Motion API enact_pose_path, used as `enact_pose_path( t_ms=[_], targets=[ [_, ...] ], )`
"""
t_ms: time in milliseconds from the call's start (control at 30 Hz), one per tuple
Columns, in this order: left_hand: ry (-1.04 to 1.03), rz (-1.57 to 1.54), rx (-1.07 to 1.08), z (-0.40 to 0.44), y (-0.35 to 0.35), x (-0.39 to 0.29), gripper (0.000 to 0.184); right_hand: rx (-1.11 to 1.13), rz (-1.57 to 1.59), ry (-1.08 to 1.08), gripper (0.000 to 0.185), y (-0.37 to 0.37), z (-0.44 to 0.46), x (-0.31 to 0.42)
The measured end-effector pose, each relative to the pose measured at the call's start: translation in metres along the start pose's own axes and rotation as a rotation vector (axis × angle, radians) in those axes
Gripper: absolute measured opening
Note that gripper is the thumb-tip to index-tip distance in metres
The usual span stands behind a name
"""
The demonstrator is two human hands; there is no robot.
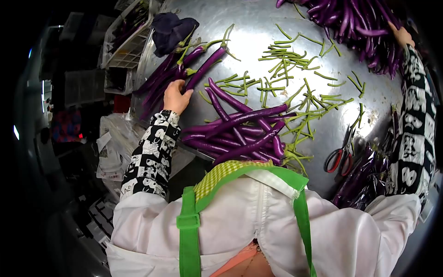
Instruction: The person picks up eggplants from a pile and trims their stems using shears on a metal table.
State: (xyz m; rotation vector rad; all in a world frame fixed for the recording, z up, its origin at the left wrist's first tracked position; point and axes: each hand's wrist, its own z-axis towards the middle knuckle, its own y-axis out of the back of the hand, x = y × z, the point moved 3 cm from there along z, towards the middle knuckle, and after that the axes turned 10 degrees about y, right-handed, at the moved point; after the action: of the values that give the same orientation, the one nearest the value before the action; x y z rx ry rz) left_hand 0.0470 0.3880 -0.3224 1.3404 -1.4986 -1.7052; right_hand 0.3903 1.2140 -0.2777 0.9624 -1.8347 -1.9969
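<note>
At the left, my left hand [177, 98] has its thumb and fingers around the lower end of a long purple eggplant [206, 67], beside a row of other eggplants [159, 85] with green stems. My right hand [402, 36] reaches to the far right, at the edge of a big heap of eggplants [350, 18]; its fingers close on the end of one, partly hidden. Nearest my body lies a loose pile of eggplants [244, 131], crossing each other, stems mostly to the right. Cut green stems [286, 60] are scattered over the metal table [258, 37].
Scissors [340, 159] with red and black handles lie at the right, near bagged eggplants [364, 177] in clear plastic. A dark cloth bundle [173, 32] sits at the table's upper left. Beyond that edge stand a white crate [131, 41] and clear plastic bags [122, 138].
</note>
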Motion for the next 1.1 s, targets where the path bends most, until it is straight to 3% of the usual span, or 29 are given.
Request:
enact_pose_path(
  t_ms=[33, 67, 100, 167, 233, 300, 367, 467, 567, 700, 833, 900, 967, 1100],
  targets=[
    [-0.030, 0.036, -0.054, -0.003, 0.003, -0.009, 0.036, -0.145, -0.007, -0.151, 0.082, 0.011, -0.037, 0.008],
    [-0.195, -0.030, -0.142, -0.004, 0.001, -0.008, 0.031, -0.189, -0.056, -0.237, 0.085, 0.050, -0.096, 0.044],
    [-0.244, -0.089, -0.108, -0.010, 0.007, -0.023, 0.033, -0.286, -0.103, -0.239, 0.083, 0.073, -0.134, 0.067],
    [-0.601, -0.137, -0.040, -0.028, 0.019, -0.065, 0.043, -0.330, -0.012, -0.118, 0.071, 0.087, -0.181, 0.093],
    [-0.840, -0.059, 0.190, -0.047, 0.015, -0.087, 0.057, -0.448, 0.293, 0.162, 0.051, 0.059, -0.225, 0.112],
    [-0.883, 0.039, 0.349, -0.062, 0.007, -0.103, 0.062, -0.337, 0.772, 0.294, 0.044, 0.045, -0.292, 0.164],
    [-0.952, 0.126, 0.378, -0.063, -0.004, -0.103, 0.066, -0.218, 0.944, 0.476, 0.041, 0.047, -0.358, 0.225],
    [-1.031, 0.174, 0.421, -0.056, -0.022, -0.110, 0.064, -0.090, 1.169, 0.732, 0.053, 0.051, -0.419, 0.301],
    [-1.084, 0.231, 0.486, -0.048, -0.042, -0.117, 0.041, -0.034, 1.159, 0.912, 0.064, 0.053, -0.431, 0.362],
    [-0.954, 0.313, 0.613, -0.049, -0.015, -0.135, 0.036, 0.310, 0.934, 0.820, 0.043, 0.062, -0.434, 0.390],
    [-1.017, 0.236, 0.410, -0.046, 0.016, -0.135, 0.035, -0.011, 0.728, 0.778, 0.034, 0.064, -0.437, 0.375],
    [-1.029, 0.088, 0.321, -0.050, 0.032, -0.132, 0.039, -0.309, 0.786, 0.724, 0.028, 0.076, -0.446, 0.360],
    [-0.803, 0.198, 0.327, -0.057, 0.049, -0.131, 0.044, -0.460, 0.741, 0.620, 0.027, 0.093, -0.459, 0.344],
    [-0.680, 0.079, 0.441, -0.034, 0.004, -0.072, 0.056, -0.260, 0.797, 0.450, 0.020, 0.044, -0.470, 0.338]
  ],
)
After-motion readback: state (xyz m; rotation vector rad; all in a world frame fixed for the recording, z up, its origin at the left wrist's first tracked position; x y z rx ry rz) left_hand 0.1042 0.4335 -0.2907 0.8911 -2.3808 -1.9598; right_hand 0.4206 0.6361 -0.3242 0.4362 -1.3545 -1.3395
